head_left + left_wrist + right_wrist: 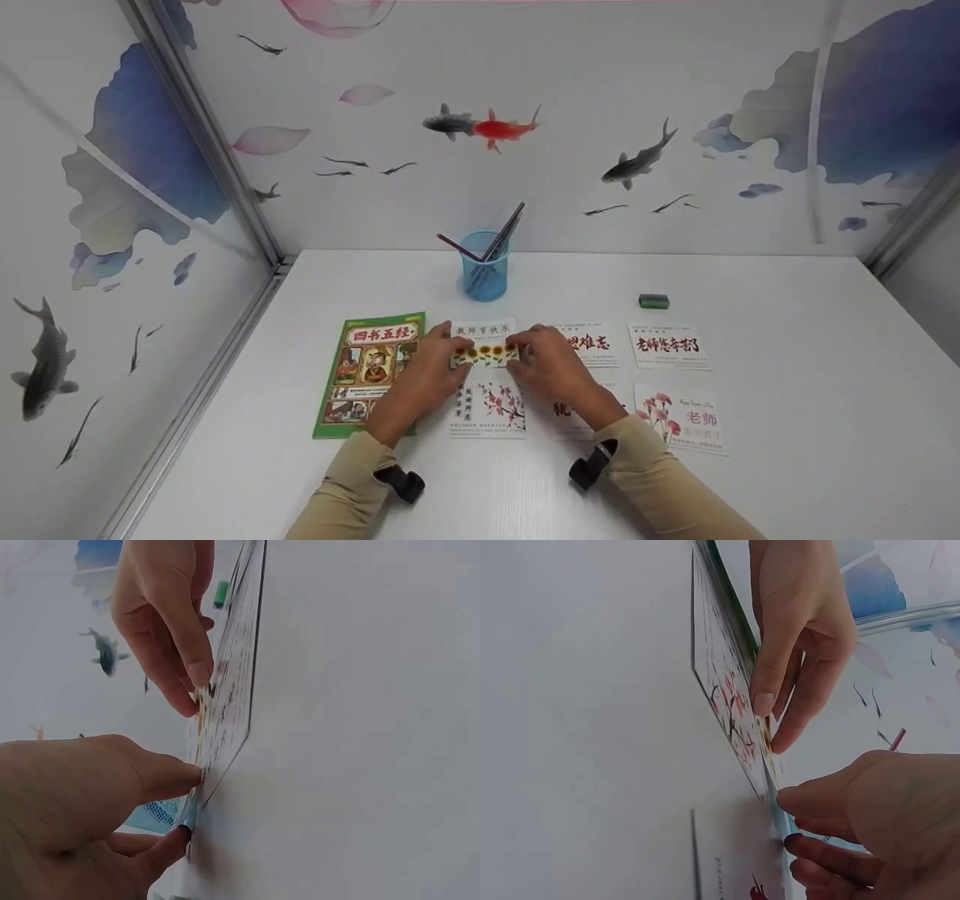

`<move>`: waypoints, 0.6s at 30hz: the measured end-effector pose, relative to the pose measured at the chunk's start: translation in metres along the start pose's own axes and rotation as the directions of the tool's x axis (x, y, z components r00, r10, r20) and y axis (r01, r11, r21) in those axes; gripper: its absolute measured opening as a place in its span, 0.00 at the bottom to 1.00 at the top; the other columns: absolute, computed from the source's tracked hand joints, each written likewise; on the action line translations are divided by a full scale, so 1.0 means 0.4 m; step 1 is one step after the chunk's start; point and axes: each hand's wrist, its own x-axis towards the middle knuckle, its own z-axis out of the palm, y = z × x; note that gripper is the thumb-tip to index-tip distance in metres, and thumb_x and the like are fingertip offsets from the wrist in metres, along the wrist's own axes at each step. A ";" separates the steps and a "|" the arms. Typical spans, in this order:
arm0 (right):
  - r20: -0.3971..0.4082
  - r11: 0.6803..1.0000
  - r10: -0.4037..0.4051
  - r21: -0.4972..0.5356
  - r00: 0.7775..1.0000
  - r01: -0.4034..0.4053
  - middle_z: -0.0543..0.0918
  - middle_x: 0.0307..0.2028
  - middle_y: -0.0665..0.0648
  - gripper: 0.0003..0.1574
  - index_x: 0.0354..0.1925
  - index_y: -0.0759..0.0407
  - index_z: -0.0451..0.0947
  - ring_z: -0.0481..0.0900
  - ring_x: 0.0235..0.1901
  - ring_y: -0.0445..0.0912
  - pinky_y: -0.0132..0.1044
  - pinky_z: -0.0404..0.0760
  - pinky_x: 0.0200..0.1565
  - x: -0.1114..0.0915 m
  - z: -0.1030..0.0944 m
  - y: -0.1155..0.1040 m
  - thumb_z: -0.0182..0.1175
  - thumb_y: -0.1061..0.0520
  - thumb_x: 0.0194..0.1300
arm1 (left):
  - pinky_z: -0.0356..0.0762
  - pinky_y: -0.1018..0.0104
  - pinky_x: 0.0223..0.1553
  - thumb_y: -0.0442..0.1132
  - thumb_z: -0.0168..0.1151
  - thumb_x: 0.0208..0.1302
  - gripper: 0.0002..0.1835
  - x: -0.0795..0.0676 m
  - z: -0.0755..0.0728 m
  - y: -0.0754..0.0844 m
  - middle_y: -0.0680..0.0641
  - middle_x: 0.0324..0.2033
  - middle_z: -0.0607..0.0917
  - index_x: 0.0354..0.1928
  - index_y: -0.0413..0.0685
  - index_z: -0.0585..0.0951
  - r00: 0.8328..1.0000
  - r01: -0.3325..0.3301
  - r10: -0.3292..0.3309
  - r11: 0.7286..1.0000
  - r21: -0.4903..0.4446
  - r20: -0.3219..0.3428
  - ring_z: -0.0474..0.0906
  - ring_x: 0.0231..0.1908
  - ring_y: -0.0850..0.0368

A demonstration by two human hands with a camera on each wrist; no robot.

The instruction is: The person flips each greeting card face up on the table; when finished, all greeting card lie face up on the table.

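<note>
A white card with a row of sunflowers (486,353) lies at the middle of the table, between the two hands. My left hand (424,371) holds its left edge between thumb and fingers, beside the green book (367,379). At the opposite edge my right hand (556,366) pinches the same card. Just below it lies a card with pink blossom branches (499,409). In the left wrist view the right hand (169,611) and left hand (97,795) face each other over the card edges. Part of the sunflower card is hidden by fingers.
Behind the cards stands a blue mesh cup (485,274) with several pencils. To the right lie red-lettered cards (670,346), a carnation card (681,420) and a small green block (654,301). Printed wall panels (570,67) border the table's back and left side.
</note>
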 end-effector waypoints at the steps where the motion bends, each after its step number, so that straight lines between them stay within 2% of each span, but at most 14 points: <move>1: -0.005 1.000 -0.007 -0.010 1.000 0.007 0.88 0.41 0.58 0.20 0.57 0.63 0.89 0.80 0.41 0.49 0.46 0.80 0.46 -0.001 -0.001 0.000 0.73 0.63 0.67 | 0.67 0.36 0.78 0.34 0.69 0.74 0.16 0.002 0.002 0.003 0.28 0.76 0.71 0.61 0.41 0.87 1.000 -0.012 0.012 1.000 0.017 0.009 0.67 0.78 0.29; 6: -0.038 0.999 -0.020 -0.037 0.999 0.019 0.87 0.44 0.61 0.17 0.54 0.63 0.90 0.81 0.46 0.56 0.52 0.79 0.49 -0.012 -0.006 -0.004 0.72 0.63 0.67 | 0.69 0.38 0.77 0.33 0.65 0.76 0.15 0.007 0.006 0.014 0.33 0.71 0.78 0.61 0.39 0.85 0.999 -0.050 0.049 0.997 0.064 0.011 0.72 0.73 0.31; 10: -0.018 0.999 0.006 -0.036 1.000 -0.007 0.85 0.48 0.61 0.18 0.55 0.61 0.90 0.80 0.51 0.58 0.55 0.79 0.53 -0.017 -0.004 -0.007 0.73 0.61 0.68 | 0.69 0.41 0.77 0.34 0.65 0.76 0.16 0.002 -0.001 0.016 0.37 0.71 0.79 0.62 0.40 0.84 1.000 -0.027 0.027 0.998 0.049 0.017 0.71 0.73 0.35; 14: 0.000 1.000 -0.009 0.013 1.000 0.009 0.85 0.51 0.63 0.22 0.59 0.62 0.88 0.81 0.52 0.57 0.55 0.81 0.55 -0.022 -0.009 -0.005 0.73 0.59 0.68 | 0.71 0.41 0.76 0.35 0.64 0.77 0.16 -0.005 -0.010 0.015 0.38 0.70 0.79 0.62 0.41 0.83 1.000 -0.015 0.013 0.999 0.047 0.029 0.71 0.73 0.36; 18: 0.004 0.996 -0.040 0.077 0.999 0.040 0.83 0.59 0.64 0.25 0.64 0.61 0.84 0.80 0.58 0.58 0.57 0.81 0.60 -0.049 -0.034 0.006 0.71 0.57 0.72 | 0.75 0.42 0.72 0.35 0.64 0.77 0.16 -0.018 -0.019 0.012 0.38 0.68 0.80 0.62 0.41 0.83 1.000 -0.012 0.011 0.998 0.064 0.016 0.72 0.71 0.37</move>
